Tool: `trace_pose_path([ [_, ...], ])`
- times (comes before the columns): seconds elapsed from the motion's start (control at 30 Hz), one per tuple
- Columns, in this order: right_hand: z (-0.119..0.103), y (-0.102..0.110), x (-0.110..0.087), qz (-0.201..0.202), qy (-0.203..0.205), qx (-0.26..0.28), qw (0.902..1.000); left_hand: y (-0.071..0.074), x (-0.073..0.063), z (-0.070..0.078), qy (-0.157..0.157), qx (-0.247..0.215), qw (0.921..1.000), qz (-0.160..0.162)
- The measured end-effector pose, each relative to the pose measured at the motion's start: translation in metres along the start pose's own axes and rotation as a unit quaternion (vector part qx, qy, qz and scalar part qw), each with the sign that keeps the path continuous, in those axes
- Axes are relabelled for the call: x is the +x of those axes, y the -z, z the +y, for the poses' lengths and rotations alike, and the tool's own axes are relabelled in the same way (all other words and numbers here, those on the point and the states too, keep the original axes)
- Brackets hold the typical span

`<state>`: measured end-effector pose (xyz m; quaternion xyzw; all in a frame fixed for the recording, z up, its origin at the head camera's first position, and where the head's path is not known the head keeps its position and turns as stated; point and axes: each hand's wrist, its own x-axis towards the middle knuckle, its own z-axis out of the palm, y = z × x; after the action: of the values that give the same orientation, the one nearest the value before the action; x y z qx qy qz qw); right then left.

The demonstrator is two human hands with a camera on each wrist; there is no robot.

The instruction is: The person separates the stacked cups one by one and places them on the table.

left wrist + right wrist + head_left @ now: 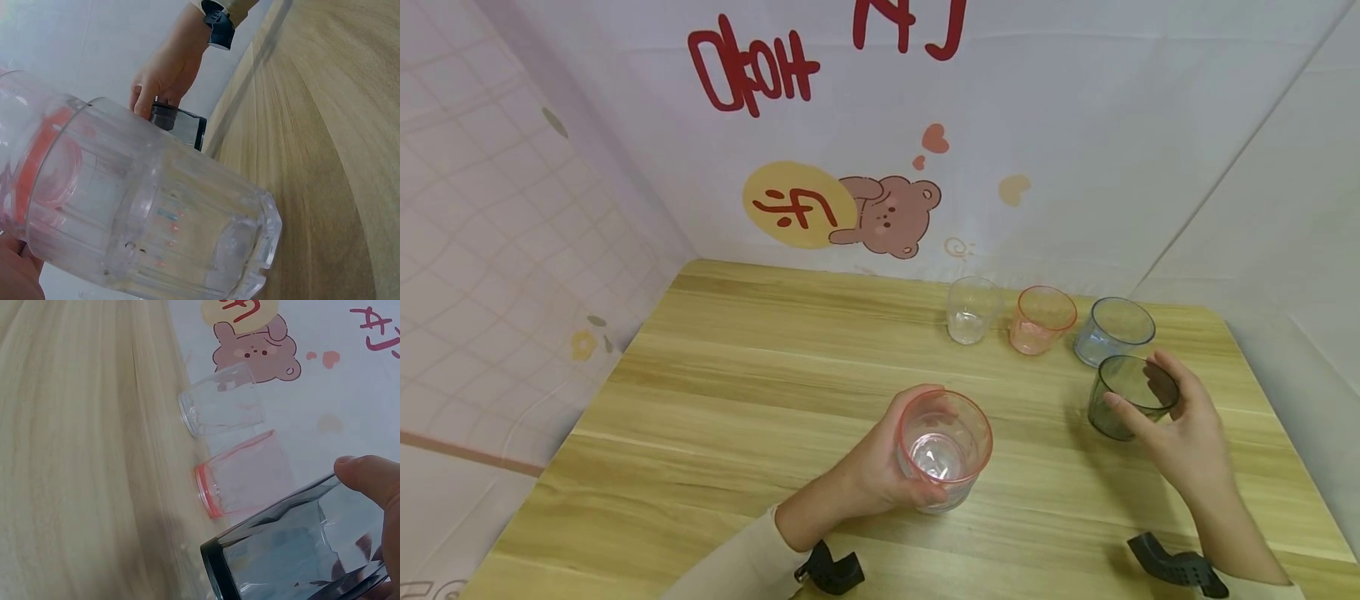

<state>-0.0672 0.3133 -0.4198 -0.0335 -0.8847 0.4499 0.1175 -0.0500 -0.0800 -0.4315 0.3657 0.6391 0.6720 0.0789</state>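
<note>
My left hand [887,467] grips a stack of see-through plastic cups above the near middle of the table. A pink-rimmed cup [943,400] is the top one, nested in a clear cup [200,206] with a faceted base. Over at the right, my right hand [1187,442] pinches a dark smoky cup [1112,408] near its rim, thumb on the near side and fingers on the far side. That cup is close in front of a blue-rimmed cup [1112,333], overlapping it slightly in the head view.
Along the table's back right stand a clear cup [967,321], a pink cup [1037,329] and the blue-rimmed one, side by side. A white cloth wall [1075,108] with a printed bear rises behind the wooden table [737,358]. Black straps [838,571] are on both wrists.
</note>
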Motion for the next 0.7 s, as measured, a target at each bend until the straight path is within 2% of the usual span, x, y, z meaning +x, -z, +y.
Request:
trace_pose_path([
  [0.43, 0.012, -0.001, 0.002, 0.004, 0.0, 0.003, 1.0, 0.0, 0.002, 0.0, -0.008, 0.011, 0.9999, -0.004],
  [0.7, 0.016, 0.0, 0.003, -0.006, -0.001, 0.007, 1.0, -0.002, 0.001, -0.001, 0.005, 0.0, 1.0, 0.003],
])
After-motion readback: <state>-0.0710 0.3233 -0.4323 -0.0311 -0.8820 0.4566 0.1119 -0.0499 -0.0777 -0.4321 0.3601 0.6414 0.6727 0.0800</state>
